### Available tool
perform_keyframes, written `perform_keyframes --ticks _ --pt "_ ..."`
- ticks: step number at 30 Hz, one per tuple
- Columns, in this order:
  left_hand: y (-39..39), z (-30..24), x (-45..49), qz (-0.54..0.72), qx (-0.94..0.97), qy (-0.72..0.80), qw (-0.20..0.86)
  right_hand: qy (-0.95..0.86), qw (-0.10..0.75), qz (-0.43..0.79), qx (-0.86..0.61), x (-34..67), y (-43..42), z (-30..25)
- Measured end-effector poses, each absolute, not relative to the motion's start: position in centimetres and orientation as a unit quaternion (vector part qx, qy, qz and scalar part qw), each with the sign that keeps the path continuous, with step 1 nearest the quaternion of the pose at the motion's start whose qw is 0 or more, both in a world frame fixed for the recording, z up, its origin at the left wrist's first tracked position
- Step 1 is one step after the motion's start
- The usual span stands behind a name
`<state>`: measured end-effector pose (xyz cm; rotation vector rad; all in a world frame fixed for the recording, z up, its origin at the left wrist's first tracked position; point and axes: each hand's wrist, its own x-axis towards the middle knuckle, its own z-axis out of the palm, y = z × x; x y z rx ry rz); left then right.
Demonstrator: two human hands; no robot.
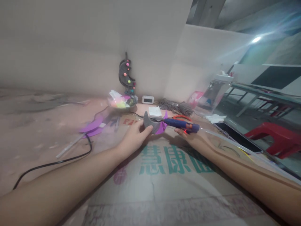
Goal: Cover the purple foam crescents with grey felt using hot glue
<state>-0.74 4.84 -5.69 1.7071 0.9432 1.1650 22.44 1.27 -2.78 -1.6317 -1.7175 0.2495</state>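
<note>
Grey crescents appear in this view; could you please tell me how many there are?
2: one grey crescent held in the left hand, and one decorated crescent upright near the wall, dotted with coloured balls. Others may be hidden.

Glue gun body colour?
The glue gun body is dark blue; it shows in the head view, the only one.

The left hand point(133, 134) pinches a grey crescent point(150, 123), a purple piece point(161, 128) showing at its three o'clock. The right hand point(195, 138) holds a blue glue gun point(176, 123) pointing toward nine. From the crescent: small clock point(148, 100) at twelve, dotted moon point(122, 72) at eleven, purple cutouts point(92, 126) at nine.
</note>
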Motion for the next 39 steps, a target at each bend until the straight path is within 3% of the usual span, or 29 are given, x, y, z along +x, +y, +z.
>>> perform_keyframes --ticks 3,10,13,20,31,39 --pt "4.8 -5.6 -0.6 0.468 0.652 0.384 0.456 -0.667 0.344 0.111 -0.652 23.2 1.4 -2.0" --pt "4.8 -5.8 -0.4 0.464 0.598 0.357 0.547 -0.611 0.479 0.216 -0.592 25.5 4.2 0.5" --pt "4.8 -5.9 -0.4 0.463 0.609 0.358 0.535 -0.627 0.442 0.235 -0.597 25.4 6.4 2.1" --pt "4.3 -4.9 -0.2 0.461 0.589 0.346 0.567 -0.678 0.314 0.157 -0.645 23.8 12.6 4.0" --pt "4.2 -4.5 -0.2 0.473 0.582 0.350 0.561 -0.700 0.277 0.238 -0.614 22.9 17.8 -2.5" --pt "4.6 -4.8 -0.1 0.480 0.576 0.344 0.565 -0.725 0.269 0.239 -0.588 23.8 17.2 -1.4"
